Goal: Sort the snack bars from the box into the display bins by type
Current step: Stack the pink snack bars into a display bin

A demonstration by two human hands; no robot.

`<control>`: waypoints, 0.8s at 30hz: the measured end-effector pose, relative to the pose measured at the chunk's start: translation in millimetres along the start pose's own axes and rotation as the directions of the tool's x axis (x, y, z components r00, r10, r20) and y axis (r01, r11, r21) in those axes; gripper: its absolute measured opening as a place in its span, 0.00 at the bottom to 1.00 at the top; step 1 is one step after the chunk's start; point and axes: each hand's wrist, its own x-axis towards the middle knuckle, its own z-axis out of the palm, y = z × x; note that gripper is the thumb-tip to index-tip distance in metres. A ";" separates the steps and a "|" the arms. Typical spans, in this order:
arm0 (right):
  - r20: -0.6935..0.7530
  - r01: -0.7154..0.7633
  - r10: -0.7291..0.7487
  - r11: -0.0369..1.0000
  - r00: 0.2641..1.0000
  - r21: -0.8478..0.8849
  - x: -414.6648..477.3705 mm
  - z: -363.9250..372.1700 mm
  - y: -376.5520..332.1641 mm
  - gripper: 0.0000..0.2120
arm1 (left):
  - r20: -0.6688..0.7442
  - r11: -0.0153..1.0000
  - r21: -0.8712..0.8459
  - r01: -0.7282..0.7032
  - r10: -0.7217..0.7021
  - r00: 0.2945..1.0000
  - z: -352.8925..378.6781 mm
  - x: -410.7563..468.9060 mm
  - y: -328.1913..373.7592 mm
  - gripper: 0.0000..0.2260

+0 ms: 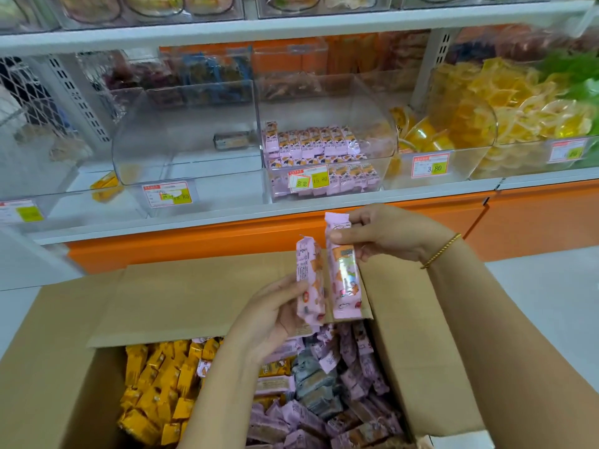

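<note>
pink-bar bin tag (309,180): 15.80 | yellow-snack bin tag (431,165): 3.80 | snack bar (344,277) print: unreadable

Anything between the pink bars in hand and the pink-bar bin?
Nothing visible in the gap between the pink-wrapped snack bars in the left hand and right hand and the clear plastic bin of pink bars. The bin's curved clear cover arches over its rear rows; I cannot tell whether it blocks entry.

Light: bright, even; shadows faint.
Glare: soft sheen on clear bins (191,140).
Blur: slight softness, stronger at left edge.
Distortion: shelf (291,30) lines bowed toward edges.
</note>
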 end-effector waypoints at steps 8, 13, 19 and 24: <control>0.139 -0.031 0.025 0.999 0.990 0.043 3.6 -17.5 -14.2 0.11 | 0.089 0.983 -0.172 0.059 -0.044 0.995 6.9 4.6 10.7 0.14; 0.029 -0.071 0.072 0.997 0.997 -0.011 5.3 -12.9 -2.4 0.20 | 0.298 0.986 -0.056 0.155 -0.132 0.946 7.5 9.2 19.3 0.23; 0.129 0.303 -0.288 0.717 0.949 -0.628 -5.2 -15.8 -17.0 0.44 | 0.236 0.974 -0.057 0.218 -0.199 0.951 10.1 24.4 39.0 0.21; 0.304 0.362 -0.573 -0.014 0.761 -0.932 7.4 -25.8 -32.3 0.32 | 0.170 0.975 0.102 0.200 -0.215 0.962 18.5 35.6 70.4 0.23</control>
